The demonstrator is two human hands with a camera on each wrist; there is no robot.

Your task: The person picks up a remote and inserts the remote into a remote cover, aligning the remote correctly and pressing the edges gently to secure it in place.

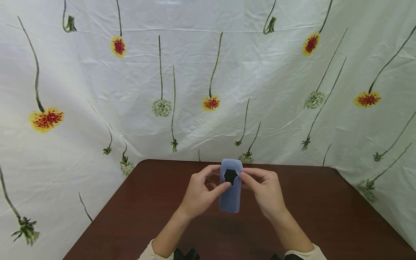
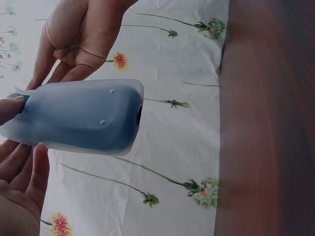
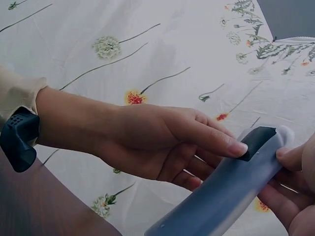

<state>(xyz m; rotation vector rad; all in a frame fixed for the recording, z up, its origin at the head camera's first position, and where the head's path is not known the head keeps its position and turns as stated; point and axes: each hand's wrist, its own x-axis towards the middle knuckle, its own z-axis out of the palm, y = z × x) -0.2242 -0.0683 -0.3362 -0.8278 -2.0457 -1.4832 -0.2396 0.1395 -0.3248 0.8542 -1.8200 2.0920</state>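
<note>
A blue, translucent, rounded oblong sleeve [image 1: 230, 198] is held upright above the table, with a dark opening or patch [image 1: 230, 176] near its upper end. My left hand [image 1: 201, 191] grips its left side, thumb at the lower edge of the dark patch and fingers behind. With thumb and fingers, my right hand [image 1: 264, 186] pinches the right edge beside that patch. In the left wrist view the sleeve [image 2: 83, 118] shows two small bumps and a dark hole at its end; something dark seems to be inside. Its kind cannot be told.
A dark reddish-brown table [image 1: 146, 216] lies below both hands. Behind it hangs a white cloth [image 1: 188, 72] printed with flowers and stems. Dark wrist-worn devices [image 3: 19, 140] sit by the cream sleeve cuffs [image 3: 19, 91].
</note>
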